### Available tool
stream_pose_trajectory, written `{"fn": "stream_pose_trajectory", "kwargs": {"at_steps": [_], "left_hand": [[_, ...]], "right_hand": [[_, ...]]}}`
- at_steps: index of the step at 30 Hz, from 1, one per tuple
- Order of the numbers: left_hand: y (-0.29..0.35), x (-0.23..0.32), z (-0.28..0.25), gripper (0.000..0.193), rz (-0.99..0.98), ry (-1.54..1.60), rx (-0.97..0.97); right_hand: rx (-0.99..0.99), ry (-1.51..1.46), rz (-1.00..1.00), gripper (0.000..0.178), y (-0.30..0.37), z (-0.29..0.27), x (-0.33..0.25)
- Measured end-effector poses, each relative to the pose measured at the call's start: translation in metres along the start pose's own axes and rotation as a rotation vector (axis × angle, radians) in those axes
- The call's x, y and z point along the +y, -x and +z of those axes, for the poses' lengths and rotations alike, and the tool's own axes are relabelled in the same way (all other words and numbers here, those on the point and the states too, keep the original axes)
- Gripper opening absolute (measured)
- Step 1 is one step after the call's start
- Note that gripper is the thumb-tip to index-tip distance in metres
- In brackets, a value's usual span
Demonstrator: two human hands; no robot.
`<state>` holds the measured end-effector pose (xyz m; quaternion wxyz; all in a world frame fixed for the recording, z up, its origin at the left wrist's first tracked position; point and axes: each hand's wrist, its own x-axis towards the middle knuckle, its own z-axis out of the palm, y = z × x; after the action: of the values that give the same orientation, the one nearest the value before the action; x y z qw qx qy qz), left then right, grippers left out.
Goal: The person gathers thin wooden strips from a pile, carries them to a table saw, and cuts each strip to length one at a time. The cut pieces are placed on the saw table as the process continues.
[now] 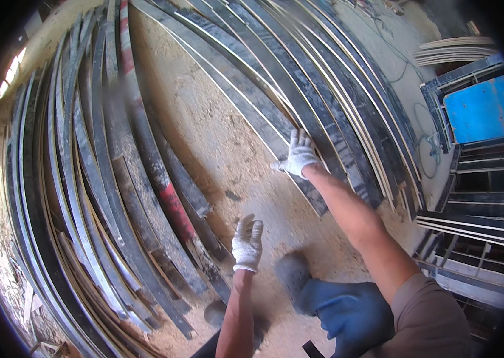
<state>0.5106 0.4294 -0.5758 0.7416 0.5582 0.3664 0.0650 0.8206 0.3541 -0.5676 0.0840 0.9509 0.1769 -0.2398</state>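
Observation:
My right hand (299,156), in a white knit glove, reaches forward with its fingers stretched out and the thumb apart. It lies over the near end of the dark planks (317,128) on the right; whether it presses on them I cannot tell. My left hand (247,243), gloved the same way, is held low above the dusty floor with loosely bent fingers and nothing in it. Closest to it is the stack of long dark planks (106,179) on the left. One plank there has a red painted patch (177,209).
Dusty, sandy floor (189,107) runs between the two plank stacks. My shoe (293,271) stands below my right hand. At the right are dark slatted frames (484,179), a blue panel (485,108) and a bundle of thin strips (454,51). A thin hose or cable (425,149) lies beside them.

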Motion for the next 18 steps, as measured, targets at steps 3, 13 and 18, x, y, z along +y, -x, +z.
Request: {"fn": "stream_pose_trajectory", "kwargs": {"at_steps": [3,13,18], "left_hand": [[-0.036,-0.01,0.0,0.047,0.035,0.002,0.017],[-0.073,0.013,0.016,0.048,0.035,0.227,-0.023],[-0.055,0.012,0.004,0.047,0.011,0.229,0.017]], "right_hand": [[-0.018,0.051,0.029,0.16,-0.006,-0.012,-0.019],[-0.109,-0.417,-0.075,0.135,0.013,-0.024,-0.004],[-0.097,-0.286,0.04,0.125,0.028,-0.005,-0.009]]}}
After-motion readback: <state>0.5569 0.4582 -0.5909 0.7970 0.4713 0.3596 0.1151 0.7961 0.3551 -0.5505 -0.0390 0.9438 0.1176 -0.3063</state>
